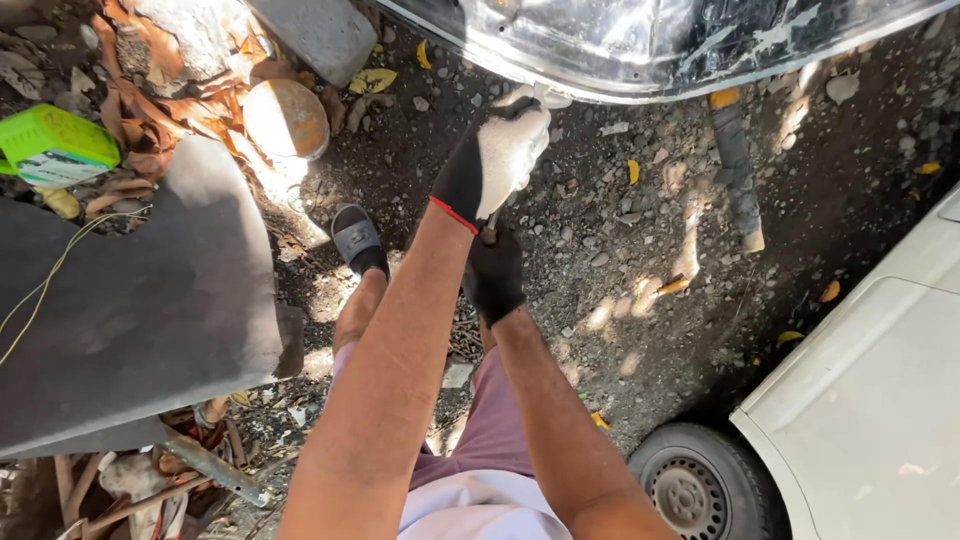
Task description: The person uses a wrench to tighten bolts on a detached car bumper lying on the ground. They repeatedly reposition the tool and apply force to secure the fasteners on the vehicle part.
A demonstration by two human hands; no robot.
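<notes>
My left hand [497, 155], in a black and white glove with a red cuff line, is closed around a thin tool just below the shiny edge of a dark metal car panel [640, 60]. My right hand [493, 273], in a black glove, sits directly beneath it and grips the lower part of the same tool [490, 227]. Only a short dark stretch of the tool shows between the two hands; its tip is hidden. Both arms reach forward over gravel ground.
A hammer-like tool [737, 175] lies on the gravel to the right. A white car body with a wheel [690, 490] fills the lower right. A grey panel [130, 300], a green container [55, 145], a rusty disc [285, 118] and my sandalled foot [357, 240] are at left.
</notes>
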